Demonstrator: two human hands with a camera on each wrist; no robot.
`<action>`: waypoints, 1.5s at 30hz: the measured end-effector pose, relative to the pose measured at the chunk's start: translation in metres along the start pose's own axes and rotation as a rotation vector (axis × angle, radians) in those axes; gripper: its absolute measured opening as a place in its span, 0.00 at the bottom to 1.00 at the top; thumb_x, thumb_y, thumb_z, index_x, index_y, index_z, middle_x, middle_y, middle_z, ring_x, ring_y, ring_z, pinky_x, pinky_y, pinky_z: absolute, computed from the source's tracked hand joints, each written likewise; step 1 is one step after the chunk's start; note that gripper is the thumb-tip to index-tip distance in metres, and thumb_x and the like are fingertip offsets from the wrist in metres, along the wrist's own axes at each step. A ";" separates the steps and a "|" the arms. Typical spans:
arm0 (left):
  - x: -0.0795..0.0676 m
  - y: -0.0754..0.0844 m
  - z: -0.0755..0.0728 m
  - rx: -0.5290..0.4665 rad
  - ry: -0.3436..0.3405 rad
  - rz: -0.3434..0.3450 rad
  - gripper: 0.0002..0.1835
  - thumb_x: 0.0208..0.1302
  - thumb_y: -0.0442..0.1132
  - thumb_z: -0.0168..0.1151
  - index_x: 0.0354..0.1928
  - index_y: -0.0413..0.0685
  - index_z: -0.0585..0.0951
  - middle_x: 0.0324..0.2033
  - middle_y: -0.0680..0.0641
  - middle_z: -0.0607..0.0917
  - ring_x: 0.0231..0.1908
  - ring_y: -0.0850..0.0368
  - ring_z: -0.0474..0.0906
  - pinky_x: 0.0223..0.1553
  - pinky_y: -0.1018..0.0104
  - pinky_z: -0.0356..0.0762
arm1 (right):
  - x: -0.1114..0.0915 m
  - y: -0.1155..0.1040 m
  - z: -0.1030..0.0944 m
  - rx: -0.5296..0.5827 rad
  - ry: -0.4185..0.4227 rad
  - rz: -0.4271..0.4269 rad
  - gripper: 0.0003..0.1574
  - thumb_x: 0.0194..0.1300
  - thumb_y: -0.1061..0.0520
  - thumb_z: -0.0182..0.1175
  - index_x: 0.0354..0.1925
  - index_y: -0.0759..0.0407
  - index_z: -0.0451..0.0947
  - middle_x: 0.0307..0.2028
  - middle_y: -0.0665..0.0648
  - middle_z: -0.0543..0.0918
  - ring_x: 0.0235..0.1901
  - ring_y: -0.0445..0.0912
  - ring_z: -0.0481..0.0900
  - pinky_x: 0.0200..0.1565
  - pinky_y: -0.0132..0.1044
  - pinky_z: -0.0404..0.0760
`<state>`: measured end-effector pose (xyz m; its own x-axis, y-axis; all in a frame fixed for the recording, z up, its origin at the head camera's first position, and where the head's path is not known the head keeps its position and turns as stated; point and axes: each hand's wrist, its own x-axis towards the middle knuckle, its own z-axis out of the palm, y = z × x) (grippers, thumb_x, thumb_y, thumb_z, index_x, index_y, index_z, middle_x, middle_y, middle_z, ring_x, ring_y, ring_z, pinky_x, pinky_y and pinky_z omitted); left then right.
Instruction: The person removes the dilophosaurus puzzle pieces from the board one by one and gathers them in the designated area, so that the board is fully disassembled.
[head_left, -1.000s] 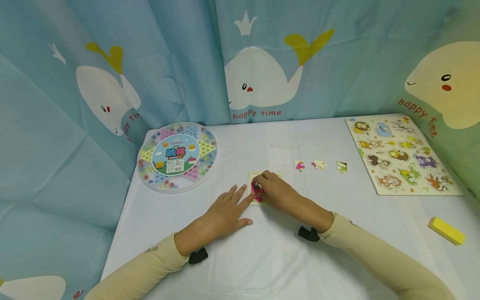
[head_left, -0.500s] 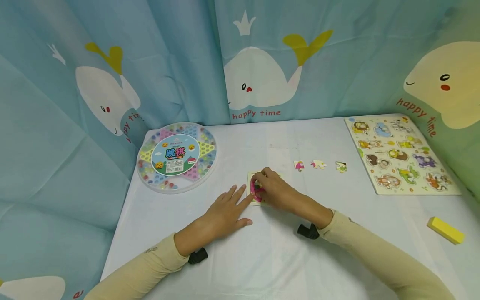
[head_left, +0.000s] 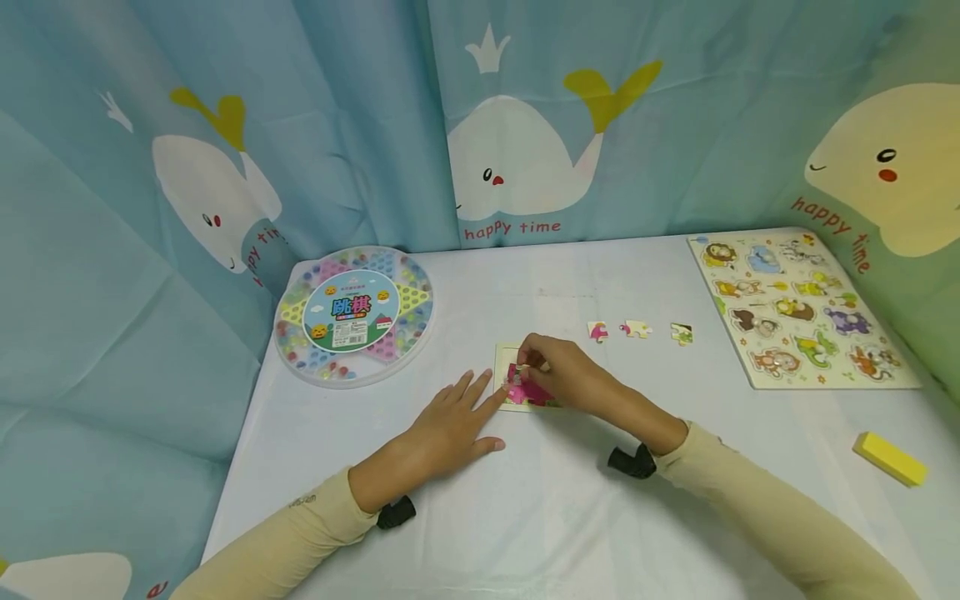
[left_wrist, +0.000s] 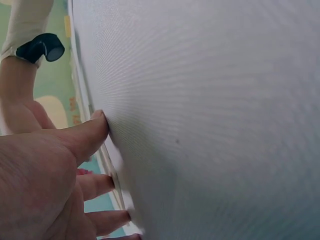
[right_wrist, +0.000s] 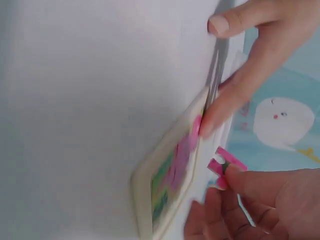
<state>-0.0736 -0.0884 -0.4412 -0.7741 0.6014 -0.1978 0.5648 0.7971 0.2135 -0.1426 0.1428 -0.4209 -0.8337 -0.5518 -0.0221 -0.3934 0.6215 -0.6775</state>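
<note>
Three loose jigsaw pieces [head_left: 636,329] lie on the table [head_left: 510,525], right of the part-filled puzzle board [head_left: 501,357]; the right hand [head_left: 568,372] pinches a fourth piece (pink) [right_wrist: 233,158] above it. The left hand [head_left: 452,429], straight-fingered, touches its edge. Apparently four remain.

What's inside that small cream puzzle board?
Pink and green jigsaw artwork shows. In the head view, the right hand, pinching a pink puzzle piece, hides what lies upper right in the puzzle board.
</note>
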 end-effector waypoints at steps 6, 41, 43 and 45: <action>0.001 0.001 0.000 -0.012 -0.017 -0.013 0.41 0.79 0.62 0.54 0.84 0.52 0.58 0.83 0.37 0.56 0.81 0.34 0.52 0.76 0.41 0.61 | -0.003 0.015 -0.029 -0.001 0.084 0.013 0.04 0.73 0.65 0.66 0.45 0.61 0.81 0.39 0.55 0.88 0.43 0.49 0.86 0.49 0.49 0.87; 0.003 0.003 0.000 -0.025 -0.040 -0.034 0.41 0.79 0.62 0.53 0.84 0.53 0.58 0.83 0.38 0.54 0.82 0.35 0.50 0.77 0.41 0.60 | -0.031 0.088 -0.072 -0.134 -0.020 0.128 0.05 0.70 0.69 0.66 0.42 0.64 0.81 0.38 0.57 0.84 0.42 0.51 0.79 0.47 0.49 0.80; 0.003 0.003 0.000 -0.023 -0.040 -0.033 0.41 0.79 0.62 0.53 0.84 0.53 0.57 0.83 0.38 0.54 0.82 0.35 0.50 0.77 0.42 0.60 | -0.032 0.085 -0.069 -0.148 -0.002 0.133 0.06 0.69 0.69 0.66 0.43 0.65 0.80 0.38 0.59 0.82 0.41 0.53 0.78 0.46 0.49 0.79; 0.002 0.003 0.000 -0.022 -0.039 -0.033 0.40 0.79 0.62 0.53 0.84 0.53 0.58 0.83 0.38 0.54 0.82 0.35 0.51 0.77 0.41 0.60 | -0.032 0.082 -0.066 -0.167 0.013 0.153 0.08 0.69 0.68 0.67 0.45 0.65 0.79 0.40 0.61 0.81 0.42 0.53 0.77 0.47 0.49 0.79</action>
<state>-0.0738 -0.0846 -0.4413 -0.7801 0.5769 -0.2423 0.5324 0.8154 0.2274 -0.1739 0.2486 -0.4272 -0.8931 -0.4373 -0.1051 -0.3197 0.7817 -0.5355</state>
